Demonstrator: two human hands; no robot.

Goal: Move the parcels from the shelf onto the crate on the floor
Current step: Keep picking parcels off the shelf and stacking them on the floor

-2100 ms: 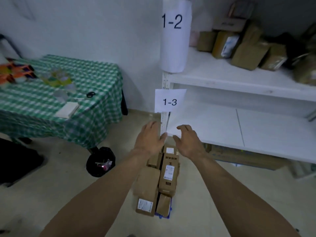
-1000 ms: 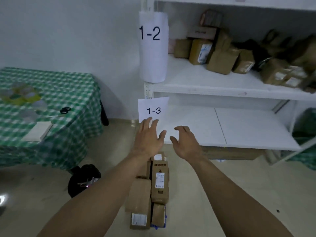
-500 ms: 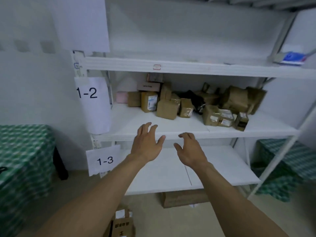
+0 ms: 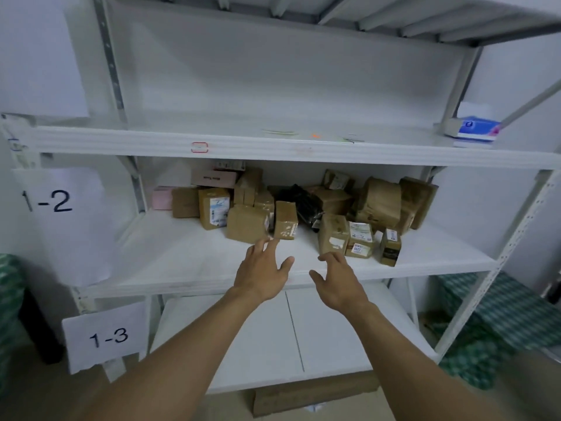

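Several brown cardboard parcels lie in a heap at the back of the white middle shelf, among them a small upright box, a taped box and a black bag. My left hand reaches over the shelf's front edge with spread fingers, its fingertips just short of the small box. Beside it my right hand is stretched out with relaxed fingers, just below the taped box. Both hands hold nothing. The crate on the floor is out of view.
The top shelf holds a blue and white box at the far right. The shelf below is bare, with a flat cardboard box under it. Paper labels 1-2 and 1-3 hang at the left. Green checked cloth lies at the right.
My view has risen from the parcels on the floor crate to the shelves. Both hands have moved up and forward, from near the 1-3 label to the middle shelf's edge.
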